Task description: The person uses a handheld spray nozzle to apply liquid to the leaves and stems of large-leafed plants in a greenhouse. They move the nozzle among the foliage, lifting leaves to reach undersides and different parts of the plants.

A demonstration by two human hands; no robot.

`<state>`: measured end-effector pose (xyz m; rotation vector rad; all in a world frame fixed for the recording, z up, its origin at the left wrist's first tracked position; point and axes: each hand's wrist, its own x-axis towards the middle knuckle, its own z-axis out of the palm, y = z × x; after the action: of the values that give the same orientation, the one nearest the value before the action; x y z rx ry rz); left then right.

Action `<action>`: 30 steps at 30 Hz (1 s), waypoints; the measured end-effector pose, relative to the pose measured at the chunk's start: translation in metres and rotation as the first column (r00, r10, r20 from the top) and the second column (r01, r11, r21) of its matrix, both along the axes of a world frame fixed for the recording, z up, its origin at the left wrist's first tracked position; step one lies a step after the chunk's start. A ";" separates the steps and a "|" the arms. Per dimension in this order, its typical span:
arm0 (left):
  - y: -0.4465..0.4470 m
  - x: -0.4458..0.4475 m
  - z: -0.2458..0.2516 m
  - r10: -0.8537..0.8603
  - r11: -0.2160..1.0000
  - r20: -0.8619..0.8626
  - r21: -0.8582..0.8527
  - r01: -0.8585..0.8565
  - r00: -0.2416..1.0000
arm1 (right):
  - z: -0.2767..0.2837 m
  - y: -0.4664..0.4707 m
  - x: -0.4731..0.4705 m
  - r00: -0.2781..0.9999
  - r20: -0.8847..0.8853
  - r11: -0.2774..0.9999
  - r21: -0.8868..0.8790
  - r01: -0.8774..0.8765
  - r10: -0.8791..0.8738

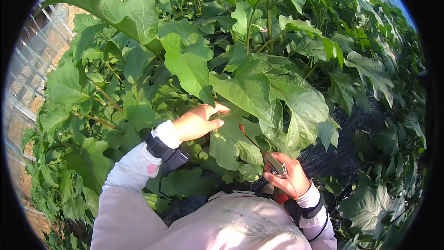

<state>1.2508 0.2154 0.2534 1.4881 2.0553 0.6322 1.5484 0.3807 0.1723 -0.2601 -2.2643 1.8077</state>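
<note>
My left hand (196,123) reaches in among the broad lobed leaves of a plant that looks like eggplant. Its thumb and fingers are apart with nothing visible between them. The drooping tip of a large leaf (189,66) meets the back of its fingers. Lower right, my right hand (289,177) grips a small hand-held device (275,165) with a cord at its near end. From the device a thin dark wand (252,141) rises toward the left hand, ending in a red tip (241,127). That tip is in front of a pale green leaf (229,146).
Black mulch film (333,146) covers the ground to the right, with more leafy plants beyond. Clear sheeting on a metal frame (38,48) stands along the left. Brownish stems (104,97) spread at left. A dark device (175,159) is strapped to my left wrist.
</note>
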 end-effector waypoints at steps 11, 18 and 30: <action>0.127 0.014 -0.067 0.031 0.890 -0.227 0.449 0.076 0.973 | -0.120 0.100 0.029 0.921 0.181 0.907 0.318 0.277 -0.345; 0.066 -0.003 -0.026 -0.153 0.981 -0.313 0.069 0.183 0.937 | -0.101 0.087 -0.070 0.974 -0.198 0.869 0.455 0.194 -0.113; 0.053 -0.001 -0.028 -0.226 0.971 -0.390 -0.012 0.240 0.893 | -0.064 0.072 -0.119 0.969 -0.247 0.731 0.658 0.180 -0.016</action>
<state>1.2499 0.2681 0.2255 1.9756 2.1022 0.2940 1.4298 0.4524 0.1081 -0.0306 -2.4933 0.7949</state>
